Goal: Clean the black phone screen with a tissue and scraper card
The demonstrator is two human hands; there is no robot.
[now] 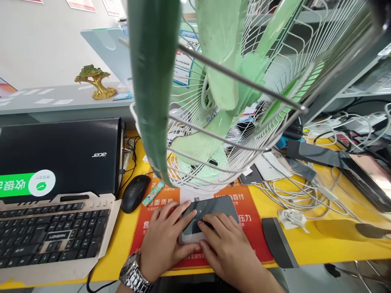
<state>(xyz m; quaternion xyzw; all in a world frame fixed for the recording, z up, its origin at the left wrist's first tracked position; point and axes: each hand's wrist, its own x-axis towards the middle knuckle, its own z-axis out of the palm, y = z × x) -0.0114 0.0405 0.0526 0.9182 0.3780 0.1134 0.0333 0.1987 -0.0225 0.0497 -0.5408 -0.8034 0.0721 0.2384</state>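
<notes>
A flat, dark-faced slab with a pale grey near edge, like a small tablet [218,204], lies on a red and orange printed mat [143,240]. My left hand [166,232] rests across its left side, fingers spread over the surface. Its thumb lies along the near edge. From the right, my right hand [227,244] reaches over the same slab, with bent fingers apart on the dark face. Both thumb tips almost meet at the near edge; whether they pinch anything there is hidden. A metal watch [135,274] circles my left wrist.
A green fan [214,97] with a wire cage hangs close above the hands. At left are a keyboard [58,236], an Acer laptop [61,154] and a black mouse [135,193]. Tangled white cables [293,195] and a dark curved piece [277,242] lie right on the yellow table [305,252].
</notes>
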